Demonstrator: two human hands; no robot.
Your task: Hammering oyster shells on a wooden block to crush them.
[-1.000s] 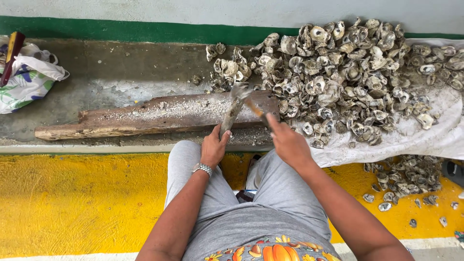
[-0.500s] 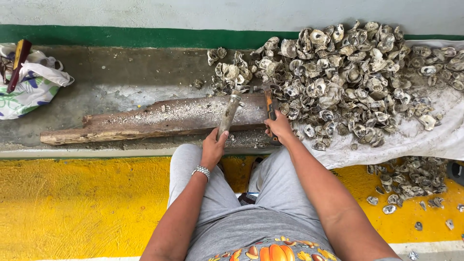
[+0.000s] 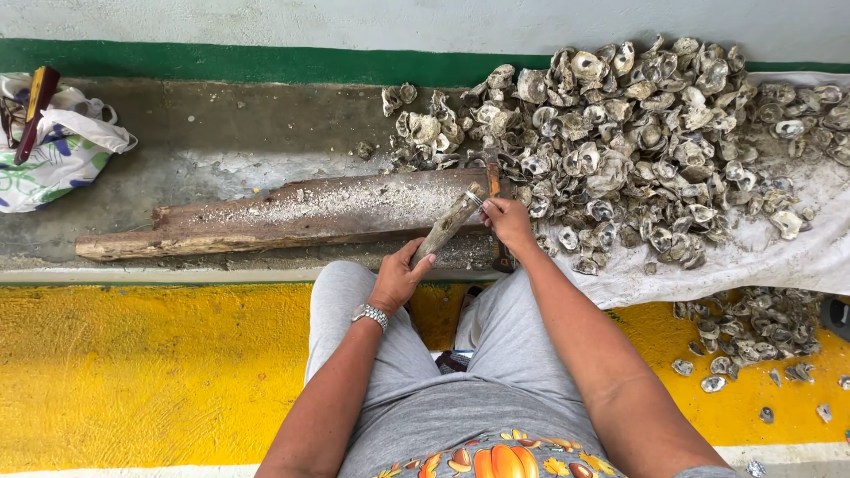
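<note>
Stick: a long encrusted stick (image 3: 449, 225) is lying slanted across the near edge of the log, just ahead of the knees.
Long axis: it is running from about 7 o'clock at the lower end to about 1 o'clock at the upper tip.
Left hand: the left hand (image 3: 397, 281) is gripping the stick's lower end, fingers curled round it, a metal wristwatch (image 3: 370, 314) sitting on the wrist.
Right hand: the right hand (image 3: 508, 220) is closing on the stick's upper tip, at 2 o'clock from the left hand; a dark tool (image 3: 493, 181) is standing up just beside its fingers, and whether the hand is also holding it I cannot tell.
Log: a weathered log (image 3: 283, 215) dusted with pale grit is lying crosswise under the stick, stretching toward 9 o'clock.
Shell heap: a large heap of oyster shells (image 3: 637, 142) is crowding in at 2 o'clock, touching the log's right end, resting on a white sheet (image 3: 779, 257).
Loose shells: more shells (image 3: 753, 336) are lying on the yellow floor (image 3: 142, 372) at 4 o'clock.
Bag: a patterned plastic bag (image 3: 53, 150) is sitting well apart at 10 o'clock.
</note>
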